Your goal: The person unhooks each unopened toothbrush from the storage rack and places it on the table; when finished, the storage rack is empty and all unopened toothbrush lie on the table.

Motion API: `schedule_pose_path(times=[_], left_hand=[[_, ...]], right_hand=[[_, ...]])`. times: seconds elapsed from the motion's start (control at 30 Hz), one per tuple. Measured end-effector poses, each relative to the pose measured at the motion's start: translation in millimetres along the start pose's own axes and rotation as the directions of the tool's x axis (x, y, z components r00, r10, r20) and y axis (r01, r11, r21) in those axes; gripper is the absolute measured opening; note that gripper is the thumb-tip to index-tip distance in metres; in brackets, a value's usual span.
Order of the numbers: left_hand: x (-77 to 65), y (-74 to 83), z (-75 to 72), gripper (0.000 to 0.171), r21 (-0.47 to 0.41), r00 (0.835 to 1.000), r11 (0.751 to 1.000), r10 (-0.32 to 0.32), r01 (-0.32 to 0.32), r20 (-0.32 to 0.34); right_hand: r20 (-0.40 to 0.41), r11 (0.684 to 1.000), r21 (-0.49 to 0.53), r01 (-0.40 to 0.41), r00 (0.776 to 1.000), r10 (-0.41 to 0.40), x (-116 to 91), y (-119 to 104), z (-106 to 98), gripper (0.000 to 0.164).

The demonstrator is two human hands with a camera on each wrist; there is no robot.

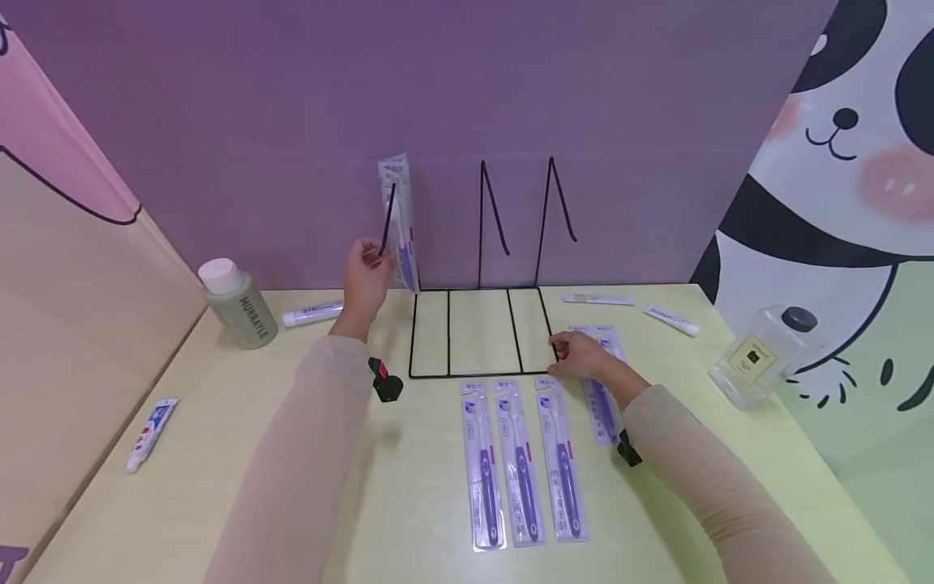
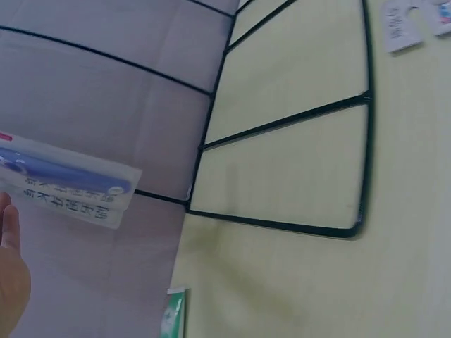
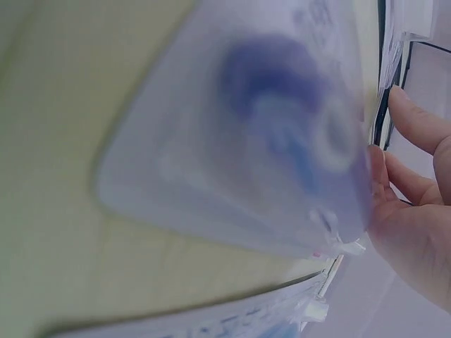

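A black wire rack stands against the purple backdrop, its hooks rising at the back. On its left hook hangs a packaged toothbrush, whose purple handle end shows in the left wrist view. My left hand is at that hook's tip, fingers bent, just left of the package; whether it pinches the wire is unclear. With thumb and fingers, my right hand grips the front right corner of the rack's base. Beneath my right forearm lie two packaged toothbrushes, and one package looms blurred in the right wrist view.
Three more packaged toothbrushes lie side by side before the rack. Toothpaste tubes lie left and right. A green bottle stands at the back left, a clear bottle with a black cap at the right.
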State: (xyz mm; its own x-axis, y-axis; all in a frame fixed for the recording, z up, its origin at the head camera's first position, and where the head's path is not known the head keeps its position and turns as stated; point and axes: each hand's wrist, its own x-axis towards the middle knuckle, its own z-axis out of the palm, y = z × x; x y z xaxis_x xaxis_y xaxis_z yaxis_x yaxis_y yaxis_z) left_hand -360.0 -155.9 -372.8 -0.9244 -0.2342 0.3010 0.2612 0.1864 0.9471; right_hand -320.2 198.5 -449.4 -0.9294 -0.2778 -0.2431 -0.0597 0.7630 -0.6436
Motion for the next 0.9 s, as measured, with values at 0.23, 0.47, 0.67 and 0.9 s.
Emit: schedule_pose_path(times=[0.23, 0.47, 0.67, 0.9], left_hand=[[13.1, 1.8, -0.6, 0.024, -0.023, 1.000, 1.000, -0.017, 0.017, 0.014], [16.7, 2.7, 0.9, 0.033, -0.074, 0.999, 0.997, 0.005, -0.002, 0.037], [11.0, 16.1, 2.0, 0.033, -0.156, 0.999, 0.988, 0.003, 0.003, 0.041], [6.3, 22.5, 2.3, 0.032, -0.142, 0.999, 0.990, -0.020, 0.026, 0.045]], right_hand=[[-0.008, 0.999, -0.019, -0.027, 1.000, 0.027, 0.1, -2.9, 1.9, 0.060], [-0.011, 0.999, -0.037, -0.019, 1.000, 0.019, 1.8, -1.4, 3.5, 0.061], [-0.016, 0.999, -0.035, -0.031, 0.999, 0.031, 2.4, 0.8, 4.1, 0.062], [-0.027, 0.999, -0.032, -0.022, 0.999, 0.021, 2.8, 1.6, 3.3, 0.062]])
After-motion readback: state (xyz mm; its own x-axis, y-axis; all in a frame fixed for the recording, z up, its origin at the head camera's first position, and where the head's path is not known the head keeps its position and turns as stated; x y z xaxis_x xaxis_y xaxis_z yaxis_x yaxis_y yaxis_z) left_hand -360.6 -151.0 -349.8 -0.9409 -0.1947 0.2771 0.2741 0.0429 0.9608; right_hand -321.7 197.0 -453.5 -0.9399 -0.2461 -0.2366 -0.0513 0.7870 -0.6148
